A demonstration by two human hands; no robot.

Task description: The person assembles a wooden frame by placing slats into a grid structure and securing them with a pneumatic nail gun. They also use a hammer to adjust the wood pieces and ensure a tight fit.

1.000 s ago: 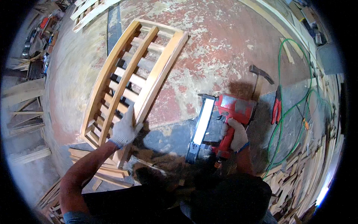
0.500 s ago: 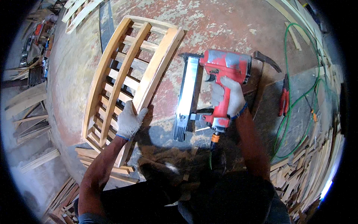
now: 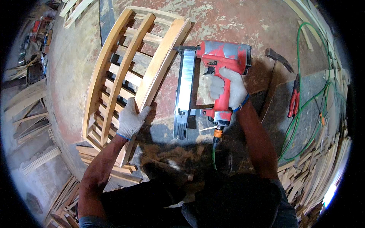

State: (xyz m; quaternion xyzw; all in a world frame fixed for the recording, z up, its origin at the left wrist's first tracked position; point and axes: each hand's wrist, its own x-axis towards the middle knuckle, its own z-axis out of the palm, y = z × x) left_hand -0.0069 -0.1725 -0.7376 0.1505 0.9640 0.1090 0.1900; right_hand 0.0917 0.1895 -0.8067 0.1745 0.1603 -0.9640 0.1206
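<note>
My right hand [image 3: 236, 90], in a whitish work glove, is wrapped round the grip of a red and grey pneumatic nail gun [image 3: 224, 57]. Its long silver magazine faces left, and its nose points at the right rail of a slatted, curved wooden frame [image 3: 167, 49], apart from it as far as I can tell. An air hose with an orange fitting [image 3: 218, 133] hangs from the handle's base. My left hand [image 3: 130, 118], gloved likewise, grips the frame's right rail near its lower end, thumb on the rail's outer side. Part of its fingers is hidden.
A hammer [image 3: 279, 60] and red-handled pliers [image 3: 294, 100] lie on the floor to the right, beside a looped green hose [image 3: 299, 68]. Wood strips [image 3: 323, 167] are heaped at lower right. Offcuts [image 3: 91, 152] lie under the frame's near end. More slatted wood [image 3: 74, 13] sits at far left.
The nail gun has come left and slightly up, closer to the frame's right rail. My left hand keeps its place on the frame. The whole view has shifted a little.
</note>
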